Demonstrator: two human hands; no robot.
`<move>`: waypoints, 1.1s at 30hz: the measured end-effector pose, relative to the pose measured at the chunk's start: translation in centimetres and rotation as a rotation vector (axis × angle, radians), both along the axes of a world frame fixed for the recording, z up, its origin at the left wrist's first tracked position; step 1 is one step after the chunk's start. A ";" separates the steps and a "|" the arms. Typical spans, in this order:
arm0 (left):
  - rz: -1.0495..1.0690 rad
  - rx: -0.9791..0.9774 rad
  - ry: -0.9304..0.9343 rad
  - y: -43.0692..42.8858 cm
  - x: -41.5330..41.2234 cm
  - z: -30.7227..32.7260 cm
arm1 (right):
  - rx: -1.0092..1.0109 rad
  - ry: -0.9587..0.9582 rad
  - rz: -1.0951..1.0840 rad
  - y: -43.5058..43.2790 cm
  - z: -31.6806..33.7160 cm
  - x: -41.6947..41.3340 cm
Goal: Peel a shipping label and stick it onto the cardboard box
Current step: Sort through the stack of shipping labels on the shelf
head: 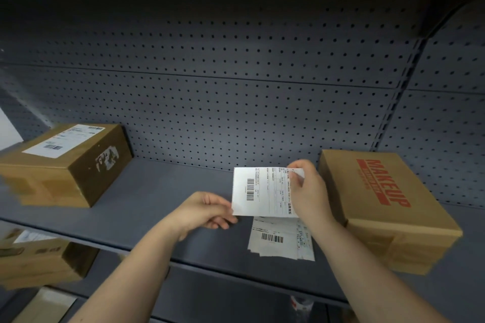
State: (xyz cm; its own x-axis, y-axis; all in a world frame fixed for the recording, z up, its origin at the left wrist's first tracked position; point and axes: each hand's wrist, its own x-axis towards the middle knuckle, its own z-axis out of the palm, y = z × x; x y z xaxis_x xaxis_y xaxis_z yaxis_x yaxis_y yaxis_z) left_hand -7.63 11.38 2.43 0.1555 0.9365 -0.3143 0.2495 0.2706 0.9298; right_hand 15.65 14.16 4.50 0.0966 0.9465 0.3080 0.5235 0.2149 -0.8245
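Head view. I see a grey pegboard wall (236,81) filling the upper frame; its top edge fades into dark and I cannot make out what is above.

Grey shelf (157,196) runs across the middle. Below its front lip is a lower level, mostly cut off by the frame and too dim to read.

Cardboard box (388,207), right side of the shelf, red "MAKEUP" print on its lid. Long axis runs from the back wall toward the front right. Lid bare of any label. Near lower corner is blurred.

Second box (65,165), left side of the shelf, well apart from the first, with a white label already on its lid. Its left end is smeared.

Third box (39,257) on the lower level, left, partly hidden by the shelf edge.

Stack of labels (282,238) lies flat on the shelf, just left of the printed box; the upper part is hidden by the held sheet.

Shipping label (259,191) is held in the air above that stack, between both hands, printed face toward me, barcode bars standing upright. Text too small to read.

Left hand (207,211): thumb and fingers pinched closed on the label's lower left corner.

Right hand (307,189): fingertips pinched at the top right corner, covering that edge. I cannot tell whether the backing has separated.
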 end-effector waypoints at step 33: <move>0.003 0.265 -0.078 2.0 7.1 3.8 | 0.064 0.009 0.306 -0.9 0.2 0.5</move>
